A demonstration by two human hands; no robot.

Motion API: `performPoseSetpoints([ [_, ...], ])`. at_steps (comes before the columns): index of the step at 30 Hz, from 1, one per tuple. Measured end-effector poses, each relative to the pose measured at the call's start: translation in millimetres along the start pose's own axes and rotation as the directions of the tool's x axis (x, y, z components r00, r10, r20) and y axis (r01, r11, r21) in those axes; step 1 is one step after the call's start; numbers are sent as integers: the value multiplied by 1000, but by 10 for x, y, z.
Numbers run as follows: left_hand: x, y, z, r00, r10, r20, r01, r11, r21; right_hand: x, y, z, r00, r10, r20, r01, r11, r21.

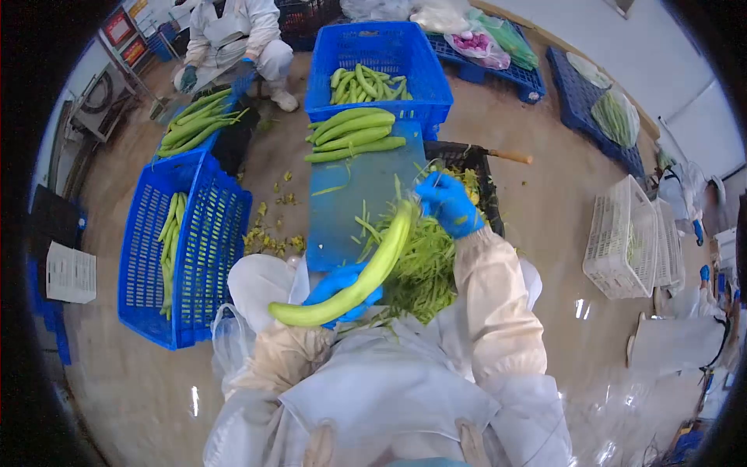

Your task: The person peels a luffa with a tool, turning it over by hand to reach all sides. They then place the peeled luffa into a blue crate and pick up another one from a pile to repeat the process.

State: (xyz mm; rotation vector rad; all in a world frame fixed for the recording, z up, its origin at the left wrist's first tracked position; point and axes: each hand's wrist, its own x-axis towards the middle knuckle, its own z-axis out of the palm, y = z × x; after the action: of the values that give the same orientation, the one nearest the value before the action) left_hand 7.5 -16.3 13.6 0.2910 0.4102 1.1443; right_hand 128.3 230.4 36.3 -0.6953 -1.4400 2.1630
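Note:
A long, curved, pale green gourd [342, 300] slants across my lap, its far end thinner and darker. My left hand [342, 292], in a blue glove, is closed around it from below near its thick end. By the far tip, my blue-gloved right hand [451, 204] grips a thin metal tool that looks like a peeler [433, 184], mostly hidden by the fingers. Green peel strips [424, 272] are heaped between my knees. Ahead, several unpeeled gourds [354, 134] lie on a blue board [331, 210].
A blue crate [379, 39] of peeled gourds stands beyond the board; another blue crate [184, 249] is at my left. A black crate [489, 179] with scraps and a wooden handle [510, 156] sits at right. White baskets [622, 237] stand further right. A co-worker [233, 39] crouches at back left.

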Motion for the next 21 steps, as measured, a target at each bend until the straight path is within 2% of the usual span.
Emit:
performPoseSetpoints([
  [1, 3, -42, -49, 1000, -3, 1, 3, 1000, 2, 120, 79, -131, 993, -94, -69, 99, 993, 65],
  [2, 2, -82, -96, 999, 15, 38, -13, 999, -48, 157, 151, -301, 993, -98, -66, 103, 993, 65],
  [4, 25, -91, -161, 996, 42, 75, -35, 995, -99, 120, 34, -281, 987, -61, -152, 91, 975, 200],
  [5, 38, -123, -183, 992, 48, 120, -20, 973, -230, 6, 30, -178, 988, -113, -105, 138, 954, 265],
  [6, 41, -160, -217, 985, 58, 161, 4, 934, -357, -119, 0, -23, 989, -105, -105, 130, 956, 265],
  [8, 68, -192, -312, 992, 48, 115, 2, 917, -398, -269, -20, 169, 996, -69, 62, 68, 997, 24],
  [9, 95, -187, -288, 990, 67, 123, -8, 902, -432, -169, 76, 58, 994, -71, -82, 66, 996, -60],
  [10, 125, -168, -233, 987, 90, 131, -19, 885, -465, -157, 102, -37, 994, -69, -81, 65, 996, -60],
  [11, 139, -133, -164, 987, 97, 127, -27, 885, -465, -137, 115, -133, 977, -132, -165, 131, 991, -15],
  [12, 153, -64, -34, 993, 113, -33, -117, 915, -386, -107, 111, -163, 950, -189, -247, 201, 979, 22],
  [13, 158, -30, 33, 971, 138, -194, -192, 936, -296, -233, 34, -23, 955, -211, -210, 215, 977, -2],
  [14, 173, -27, 5, 970, 141, -198, -197, 933, -300, -386, 0, 162, 967, -190, -171, 196, 980, 21],
  [16, 239, -35, -106, 979, 200, -33, -198, 909, -367, -656, 92, 492, 989, -140, -54, 143, 987, 69],
  [17, 259, -73, -161, 966, 251, -64, -255, 880, -401, -741, 158, 600, 994, -107, 27, 104, 990, 91],
  [18, 243, -100, -34, 966, 250, -63, -254, 880, -401, -749, 236, 643, 994, -108, 26, 105, 990, 90],
  [19, 217, -123, 196, 878, 381, -289, -374, 924, 80, -725, 361, 649, 988, -153, 2, 153, 988, -26],
  [20, 200, -131, 320, 715, 572, -403, -309, 775, 551, -692, 479, 625, 979, -201, -16, 197, 970, -142],
  [21, 189, -108, 208, 714, 572, -403, -309, 775, 552, -552, 480, 447, 988, -109, -111, 98, 990, -99],
])
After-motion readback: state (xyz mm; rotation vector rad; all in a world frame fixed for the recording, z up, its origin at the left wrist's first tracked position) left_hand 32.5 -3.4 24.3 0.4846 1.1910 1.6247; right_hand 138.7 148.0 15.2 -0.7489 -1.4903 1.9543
